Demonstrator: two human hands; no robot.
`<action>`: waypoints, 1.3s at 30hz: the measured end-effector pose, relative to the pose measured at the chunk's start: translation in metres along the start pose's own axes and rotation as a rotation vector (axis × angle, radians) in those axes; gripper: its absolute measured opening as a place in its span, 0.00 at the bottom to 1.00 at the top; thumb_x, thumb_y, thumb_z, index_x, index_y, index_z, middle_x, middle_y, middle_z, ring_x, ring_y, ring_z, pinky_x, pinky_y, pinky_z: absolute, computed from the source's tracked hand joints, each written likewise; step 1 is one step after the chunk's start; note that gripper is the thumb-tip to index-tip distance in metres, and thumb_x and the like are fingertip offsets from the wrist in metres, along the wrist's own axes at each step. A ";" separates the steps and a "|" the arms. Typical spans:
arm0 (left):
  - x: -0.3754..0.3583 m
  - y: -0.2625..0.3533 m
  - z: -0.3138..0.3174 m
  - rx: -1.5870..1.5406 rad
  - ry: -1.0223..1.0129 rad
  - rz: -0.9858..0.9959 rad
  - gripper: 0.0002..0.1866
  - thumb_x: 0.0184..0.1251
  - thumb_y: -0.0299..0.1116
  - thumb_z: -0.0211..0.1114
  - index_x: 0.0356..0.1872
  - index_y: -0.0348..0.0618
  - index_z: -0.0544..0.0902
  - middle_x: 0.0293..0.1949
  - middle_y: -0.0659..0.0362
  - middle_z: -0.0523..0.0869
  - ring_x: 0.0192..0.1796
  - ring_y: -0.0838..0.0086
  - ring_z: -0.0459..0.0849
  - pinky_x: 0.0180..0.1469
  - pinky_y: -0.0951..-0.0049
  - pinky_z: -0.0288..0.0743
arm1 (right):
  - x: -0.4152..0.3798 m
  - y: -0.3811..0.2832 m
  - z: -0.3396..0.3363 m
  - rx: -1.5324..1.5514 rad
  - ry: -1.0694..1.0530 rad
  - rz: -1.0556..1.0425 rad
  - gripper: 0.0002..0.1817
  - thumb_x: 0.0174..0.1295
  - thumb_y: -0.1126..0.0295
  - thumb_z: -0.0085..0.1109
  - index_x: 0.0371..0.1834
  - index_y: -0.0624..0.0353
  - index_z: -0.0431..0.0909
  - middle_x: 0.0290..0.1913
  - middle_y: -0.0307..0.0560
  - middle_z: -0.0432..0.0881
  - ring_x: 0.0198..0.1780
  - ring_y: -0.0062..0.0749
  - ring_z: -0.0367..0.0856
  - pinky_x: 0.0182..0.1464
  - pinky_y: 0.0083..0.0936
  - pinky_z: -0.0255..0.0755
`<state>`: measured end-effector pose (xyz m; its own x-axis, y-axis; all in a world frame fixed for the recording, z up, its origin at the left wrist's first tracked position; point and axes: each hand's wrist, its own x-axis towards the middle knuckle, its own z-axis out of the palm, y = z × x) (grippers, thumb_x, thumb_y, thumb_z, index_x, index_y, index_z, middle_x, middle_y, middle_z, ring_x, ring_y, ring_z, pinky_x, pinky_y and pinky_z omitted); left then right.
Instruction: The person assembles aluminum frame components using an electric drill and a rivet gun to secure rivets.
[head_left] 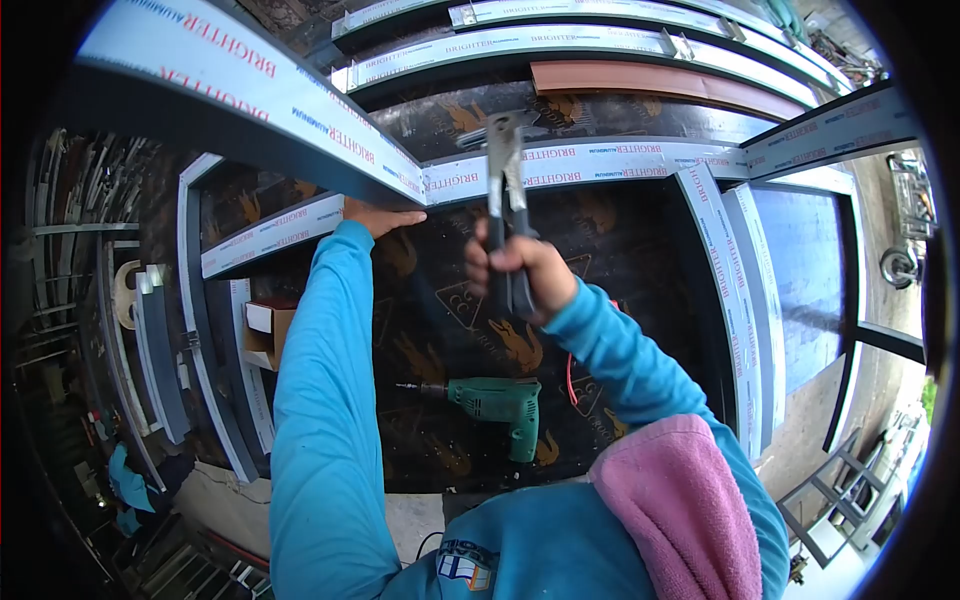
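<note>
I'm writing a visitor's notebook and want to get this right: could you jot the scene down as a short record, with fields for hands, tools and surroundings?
Left hand: at a corner where labelled metal bars meet
Right hand: gripping a plier-like tool by its dark handles
Power drill: green, lying on a dark printed surface, bit toward the picture's left
Cardboard box: beside the left sleeve
Towel: pink, against the blue top
</note>
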<state>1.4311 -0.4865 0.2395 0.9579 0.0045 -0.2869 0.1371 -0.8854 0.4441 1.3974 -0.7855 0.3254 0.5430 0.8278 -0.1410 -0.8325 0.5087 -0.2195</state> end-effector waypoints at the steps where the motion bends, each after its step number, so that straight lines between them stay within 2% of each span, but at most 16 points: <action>1: 0.000 -0.001 0.003 0.013 0.041 0.002 0.44 0.39 0.61 0.77 0.59 0.47 0.78 0.62 0.53 0.76 0.67 0.60 0.70 0.69 0.64 0.59 | -0.029 -0.001 0.008 -0.217 0.052 -0.002 0.22 0.47 0.76 0.54 0.49 0.55 0.66 0.38 0.42 0.70 0.36 0.27 0.69 0.40 0.26 0.67; 6: -0.014 0.015 -0.008 0.134 0.294 0.108 0.47 0.31 0.59 0.79 0.57 0.47 0.78 0.58 0.50 0.76 0.65 0.54 0.66 0.67 0.59 0.54 | -0.207 -0.025 0.063 -1.161 0.143 0.333 0.47 0.46 0.79 0.60 0.74 0.58 0.49 0.58 0.47 0.68 0.51 0.29 0.72 0.51 0.26 0.71; 7: -0.015 0.012 -0.006 0.113 0.373 0.153 0.45 0.29 0.58 0.80 0.56 0.48 0.79 0.56 0.50 0.78 0.64 0.55 0.68 0.67 0.59 0.54 | -0.240 -0.025 0.085 -1.411 0.241 0.508 0.48 0.46 0.76 0.62 0.74 0.59 0.48 0.57 0.51 0.69 0.55 0.38 0.74 0.54 0.31 0.71; 8: -0.012 0.008 -0.006 0.106 0.342 0.169 0.45 0.29 0.58 0.80 0.54 0.48 0.80 0.55 0.51 0.78 0.63 0.55 0.69 0.66 0.59 0.54 | -0.261 -0.021 0.107 -1.906 0.101 0.352 0.51 0.44 0.75 0.62 0.75 0.58 0.46 0.56 0.57 0.71 0.54 0.48 0.77 0.53 0.34 0.73; 11: -0.010 0.008 -0.013 0.055 0.220 0.177 0.46 0.29 0.56 0.81 0.57 0.48 0.77 0.53 0.52 0.79 0.62 0.57 0.70 0.65 0.59 0.57 | -0.316 -0.012 0.171 -1.502 0.575 1.156 0.15 0.45 0.72 0.60 0.39 0.63 0.78 0.31 0.55 0.82 0.38 0.49 0.83 0.42 0.39 0.76; 13: -0.005 0.000 -0.008 0.109 0.262 0.207 0.50 0.30 0.56 0.80 0.61 0.47 0.72 0.55 0.52 0.78 0.63 0.58 0.70 0.67 0.59 0.56 | -0.355 0.016 0.180 -1.830 0.414 1.364 0.14 0.48 0.69 0.60 0.38 0.62 0.79 0.27 0.53 0.82 0.33 0.47 0.83 0.38 0.39 0.76; 15: -0.001 -0.012 -0.004 0.050 0.295 0.259 0.53 0.30 0.54 0.80 0.63 0.46 0.68 0.57 0.51 0.75 0.65 0.57 0.68 0.69 0.58 0.55 | -0.375 0.038 0.186 -1.771 0.615 1.436 0.12 0.49 0.68 0.59 0.36 0.60 0.80 0.29 0.54 0.83 0.34 0.47 0.83 0.39 0.39 0.76; 21: -0.051 -0.037 -0.034 0.201 0.435 0.231 0.46 0.38 0.49 0.79 0.62 0.45 0.68 0.56 0.48 0.74 0.62 0.54 0.70 0.66 0.57 0.62 | -0.402 0.142 0.083 -2.160 1.217 0.327 0.11 0.50 0.72 0.58 0.36 0.63 0.70 0.30 0.63 0.78 0.36 0.63 0.77 0.38 0.48 0.71; 25: -0.188 -0.056 -0.072 0.167 0.264 0.303 0.39 0.43 0.52 0.75 0.58 0.45 0.72 0.52 0.51 0.76 0.55 0.53 0.74 0.57 0.53 0.68 | -0.373 0.189 -0.051 -2.052 1.474 -0.089 0.16 0.52 0.71 0.58 0.43 0.63 0.68 0.32 0.63 0.78 0.42 0.65 0.77 0.42 0.51 0.71; 27: -0.267 -0.069 -0.079 0.234 0.303 0.245 0.40 0.41 0.48 0.76 0.58 0.44 0.72 0.53 0.52 0.74 0.59 0.53 0.69 0.61 0.53 0.63 | -0.363 0.207 -0.098 -2.111 1.456 -0.136 0.21 0.52 0.69 0.60 0.48 0.63 0.67 0.39 0.64 0.78 0.45 0.65 0.77 0.45 0.51 0.72; 29: -0.338 -0.083 -0.074 0.239 0.357 0.091 0.43 0.41 0.50 0.76 0.60 0.43 0.70 0.55 0.51 0.72 0.61 0.53 0.68 0.62 0.54 0.62 | -0.350 0.206 -0.103 -2.215 1.361 0.143 0.29 0.50 0.64 0.64 0.54 0.63 0.66 0.49 0.66 0.76 0.47 0.62 0.78 0.49 0.48 0.73; 31: -0.393 -0.096 -0.063 0.222 0.360 -0.046 0.45 0.42 0.52 0.76 0.61 0.41 0.67 0.56 0.48 0.71 0.61 0.51 0.67 0.62 0.53 0.62 | -0.313 0.182 -0.055 -2.220 1.252 0.786 0.29 0.47 0.57 0.66 0.50 0.61 0.71 0.49 0.62 0.78 0.48 0.55 0.80 0.50 0.43 0.76; 33: -0.427 -0.112 -0.047 0.167 0.337 -0.077 0.43 0.42 0.49 0.77 0.60 0.42 0.68 0.56 0.46 0.71 0.60 0.49 0.67 0.62 0.53 0.62 | -0.268 0.147 -0.015 -2.173 1.079 0.724 0.25 0.48 0.56 0.64 0.46 0.61 0.74 0.42 0.59 0.81 0.46 0.54 0.81 0.48 0.43 0.76; 34: -0.436 -0.117 -0.044 0.142 0.384 -0.060 0.42 0.43 0.48 0.77 0.60 0.42 0.69 0.56 0.46 0.71 0.60 0.49 0.67 0.62 0.52 0.62 | -0.242 0.129 -0.006 -2.200 0.931 0.457 0.24 0.49 0.57 0.64 0.46 0.61 0.75 0.38 0.58 0.83 0.44 0.54 0.82 0.46 0.42 0.76; 37: -0.430 -0.135 -0.046 0.111 0.531 -0.035 0.39 0.44 0.44 0.77 0.58 0.41 0.70 0.56 0.45 0.71 0.59 0.48 0.68 0.62 0.50 0.62 | -0.127 0.080 0.044 -2.216 0.686 -0.033 0.26 0.51 0.60 0.67 0.51 0.62 0.74 0.45 0.57 0.82 0.48 0.47 0.82 0.50 0.36 0.75; 39: -0.417 -0.156 -0.053 0.184 0.591 -0.135 0.43 0.43 0.43 0.77 0.62 0.42 0.67 0.57 0.47 0.70 0.62 0.49 0.66 0.64 0.50 0.60 | -0.044 0.050 0.052 -1.828 0.567 -0.292 0.27 0.54 0.62 0.66 0.55 0.63 0.73 0.47 0.54 0.82 0.48 0.36 0.82 0.51 0.30 0.75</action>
<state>1.0232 -0.3250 0.3350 0.9198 0.3313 0.2104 0.2714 -0.9242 0.2687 1.3264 -0.7848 0.3705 0.9015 0.4244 -0.0842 0.1769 -0.5390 -0.8235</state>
